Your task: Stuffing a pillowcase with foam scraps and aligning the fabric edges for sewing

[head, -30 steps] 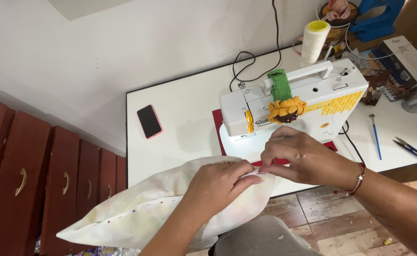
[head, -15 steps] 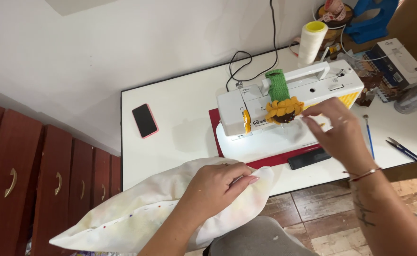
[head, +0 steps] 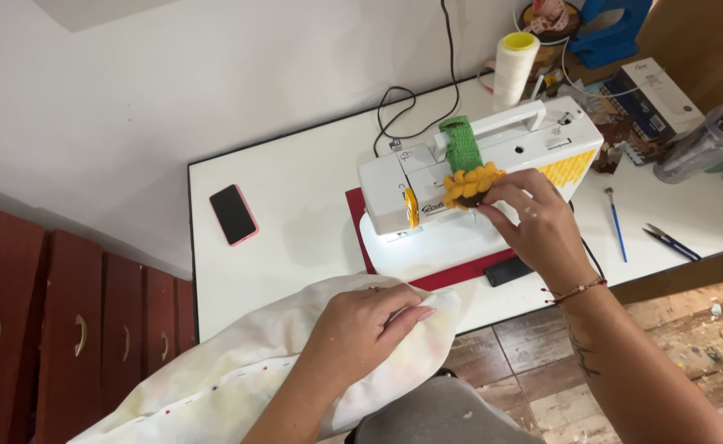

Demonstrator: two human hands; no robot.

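At a white tabletop (head: pixel 295 205) against a pale wall, a white sewing machine (head: pixel 476 177) sits mid-table. The right hand (head: pixel 534 226) reaches to its crocheted sunflower pincushion (head: pixel 470 182), fingers pinched narrowly there; what they hold cannot be told. The left hand (head: pixel 361 329) lies flat, fingers pressing the pinned cream pillow (head: pixel 238 370) at the near edge; pin handling appears underway.

The left hand (head: pixel 361 325) presses down on a pale cushion (head: pixel 238 370) at the near edge of the white table (head: pixel 295 197). The right hand (head: pixel 534 222) touches a yellow crocheted flower (head: pixel 470 182) on the front of the white sewing machine (head: pixel 493 164). A dark phone (head: pixel 234 214) lies well apart to the left.
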